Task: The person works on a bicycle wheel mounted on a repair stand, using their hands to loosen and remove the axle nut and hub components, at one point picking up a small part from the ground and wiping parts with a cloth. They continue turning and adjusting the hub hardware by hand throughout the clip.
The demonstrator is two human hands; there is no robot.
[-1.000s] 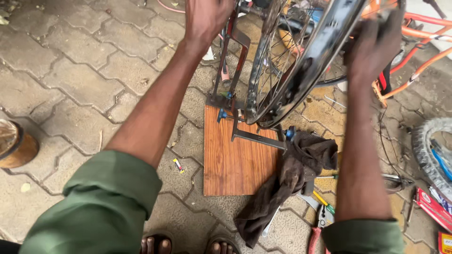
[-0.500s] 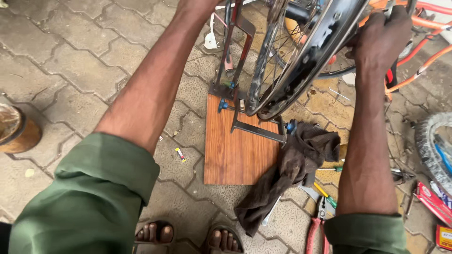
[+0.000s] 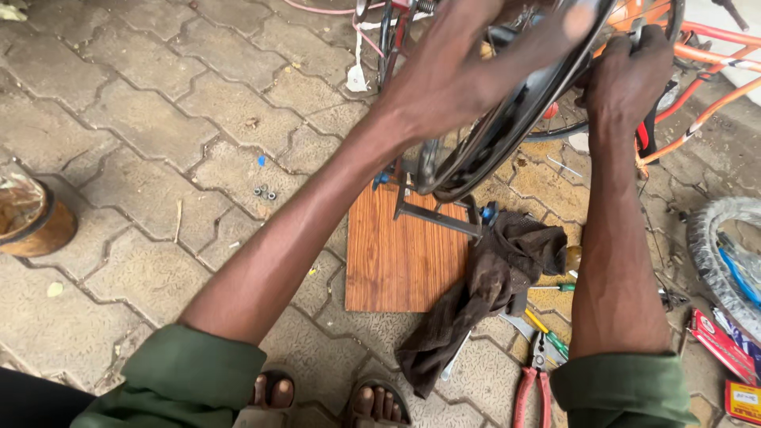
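A black bicycle wheel rim (image 3: 507, 135) stands tilted in a metal truing stand (image 3: 434, 212) fixed to a wooden board (image 3: 400, 261). My left hand (image 3: 460, 67) reaches across and rests on the rim's near side, its fingers blurred. My right hand (image 3: 630, 75) grips the rim's right edge. A dark brown rag (image 3: 483, 297) lies over the board's right corner. Both forearms come out of rolled green sleeves.
Red-handled pliers (image 3: 529, 380) and a screwdriver (image 3: 555, 287) lie by the rag. An orange bicycle frame (image 3: 713, 87) stands at the right, a grey tyre (image 3: 713, 254) below it. A brown tin (image 3: 36, 226) sits far left. Small nuts (image 3: 265, 192) lie on the paving.
The view has dropped lower and both hands now show fully on the rim. My left hand has shifted right across the wheel, and the rim has tilted a little.
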